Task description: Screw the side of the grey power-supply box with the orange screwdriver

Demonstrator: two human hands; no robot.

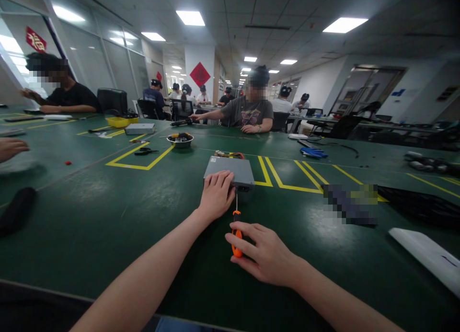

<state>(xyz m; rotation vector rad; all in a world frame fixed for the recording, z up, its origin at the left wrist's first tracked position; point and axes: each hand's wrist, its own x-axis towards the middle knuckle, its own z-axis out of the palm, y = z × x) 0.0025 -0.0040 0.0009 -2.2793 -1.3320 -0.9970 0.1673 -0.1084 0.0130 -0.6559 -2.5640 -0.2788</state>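
Note:
A grey metal computer power supply point(237, 168) sits flat on the green table, its bundle of coloured cables point(230, 154) at the far side. My left hand point(217, 193) holds it, fingers on the top near the front left corner and thumb down at the front face. In my right hand point(264, 250) is a screwdriver point(236, 246) with an orange and black handle, gripped between the fingertips and thumb. Its shaft points away from me, and the tip meets the front face of the power supply. The exact spot under the tip is too dark to make out.
A metal bowl point(180, 141) with a yellow-handled tool stands beyond, left of the power supply. Blue gloves point(313, 153) lie at the back right, a white panel point(427, 255) at the near right. A co-worker's hand point(12, 149) reaches in from the left; another person point(247, 112) sits opposite.

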